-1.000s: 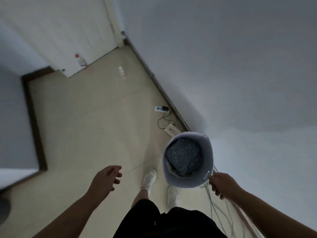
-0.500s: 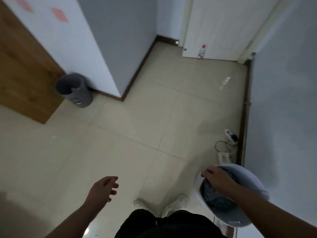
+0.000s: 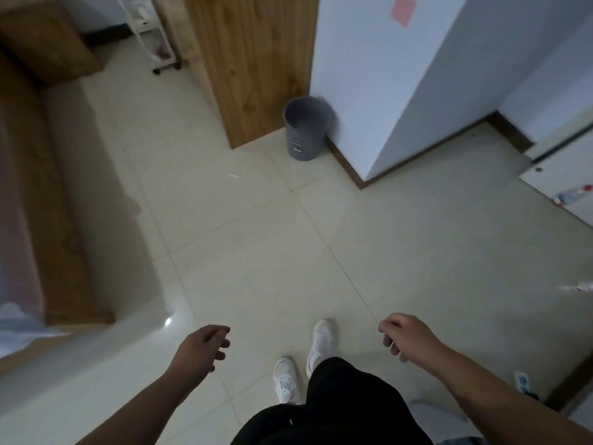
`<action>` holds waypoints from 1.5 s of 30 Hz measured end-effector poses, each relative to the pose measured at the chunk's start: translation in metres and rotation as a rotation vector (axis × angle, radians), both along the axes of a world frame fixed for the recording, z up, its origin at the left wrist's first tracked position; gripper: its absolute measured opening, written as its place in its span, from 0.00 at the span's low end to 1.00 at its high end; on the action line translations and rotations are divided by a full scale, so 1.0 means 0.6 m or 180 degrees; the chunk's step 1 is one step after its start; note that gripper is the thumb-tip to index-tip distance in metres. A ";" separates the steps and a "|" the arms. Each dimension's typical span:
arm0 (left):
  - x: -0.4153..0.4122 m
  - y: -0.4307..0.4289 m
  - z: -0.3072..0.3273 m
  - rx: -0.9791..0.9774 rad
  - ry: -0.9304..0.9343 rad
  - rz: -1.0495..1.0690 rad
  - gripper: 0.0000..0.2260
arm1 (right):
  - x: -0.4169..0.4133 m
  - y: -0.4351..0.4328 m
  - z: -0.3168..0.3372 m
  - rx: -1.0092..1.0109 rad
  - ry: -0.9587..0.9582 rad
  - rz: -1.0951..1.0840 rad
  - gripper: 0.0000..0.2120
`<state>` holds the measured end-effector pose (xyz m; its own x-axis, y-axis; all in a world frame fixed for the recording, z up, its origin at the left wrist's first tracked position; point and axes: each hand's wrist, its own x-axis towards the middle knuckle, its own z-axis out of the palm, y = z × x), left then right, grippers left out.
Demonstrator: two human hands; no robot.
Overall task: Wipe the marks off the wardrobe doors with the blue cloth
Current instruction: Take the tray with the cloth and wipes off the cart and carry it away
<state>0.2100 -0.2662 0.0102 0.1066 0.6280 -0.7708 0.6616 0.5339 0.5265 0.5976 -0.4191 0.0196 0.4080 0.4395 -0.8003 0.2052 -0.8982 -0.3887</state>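
Observation:
My left hand [image 3: 202,351] hangs empty over the tiled floor with its fingers loosely apart. My right hand [image 3: 406,337] is also empty, its fingers slack and curled downward. The blue cloth is not in view. A tall wooden panel [image 3: 256,59] stands ahead at the top centre, and beside it is a white wall [image 3: 369,75] with a pink patch [image 3: 403,8] high up. A pale rounded shape [image 3: 430,412] shows at the bottom right behind my leg; I cannot tell what it is.
A grey waste bin [image 3: 306,133] stands at the foot of the wooden panel. A wooden bed frame [image 3: 48,220] runs down the left. A white cart [image 3: 157,33] is at the back. A bottle [image 3: 574,194] lies by the right door, a power strip [image 3: 523,382] near the right skirting.
The view has swung left towards the wooden panel and bed. My right hand has left the white bucket holding the cloth and now hangs empty. The left hand stays empty.

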 end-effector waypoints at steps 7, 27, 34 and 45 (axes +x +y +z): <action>-0.036 0.057 -0.001 -0.0052 0.0127 0.0616 0.09 | 0.026 0.117 -0.061 -0.0433 0.0017 0.0624 0.09; -0.199 0.365 -0.039 -0.0329 0.0076 0.2533 0.08 | -0.185 0.935 -0.022 0.0442 -0.0005 0.1652 0.08; -0.266 0.700 0.011 0.0060 -0.0131 0.2037 0.08 | -0.187 0.978 -0.047 -0.0265 -0.0090 0.1536 0.09; -0.272 1.107 0.048 0.0359 -0.0058 0.1407 0.09 | -0.158 1.207 -0.057 -0.0708 0.0146 0.1068 0.07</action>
<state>0.0468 0.3978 0.0393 -0.1776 0.6961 -0.6956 0.3734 0.7017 0.6068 0.5029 0.3049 -0.0145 0.2330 0.3561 -0.9049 0.4881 -0.8477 -0.2078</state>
